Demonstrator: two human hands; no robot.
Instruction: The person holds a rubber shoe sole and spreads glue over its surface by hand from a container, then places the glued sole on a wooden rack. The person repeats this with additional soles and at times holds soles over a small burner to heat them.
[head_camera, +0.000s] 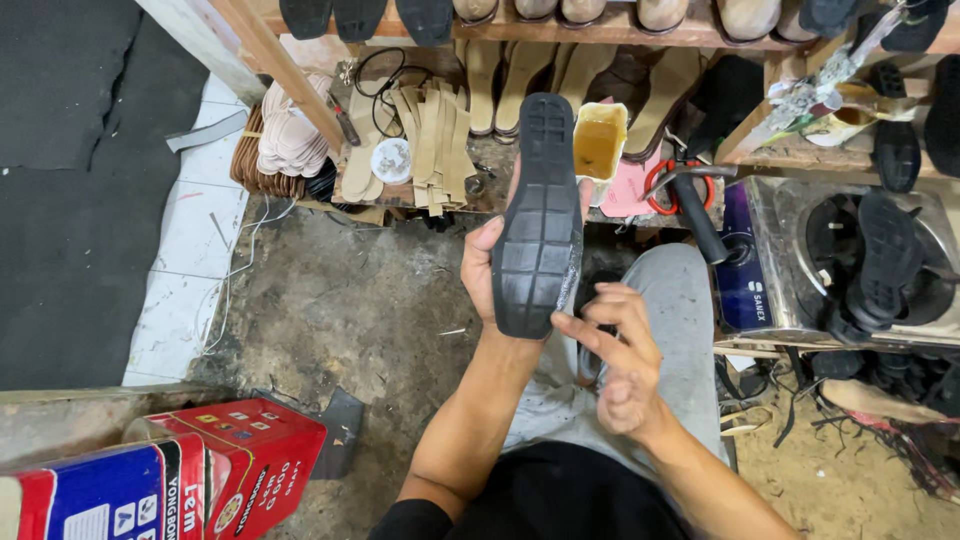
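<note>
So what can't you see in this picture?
Head view only:
- Top of the shoe: it faces away; only the black sole shows.
- Left hand: its palm is behind the shoe.
- Right hand: whether its fingertip touches the sole's edge is too small to tell.
- Shelf shoes: cut off by the top edge.
- Box: cut off by the bottom edge.

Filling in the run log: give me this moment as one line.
left hand: holds black shoe sole, tread up | right hand: fingertips at sole's heel edge | behind: glue pot
</note>
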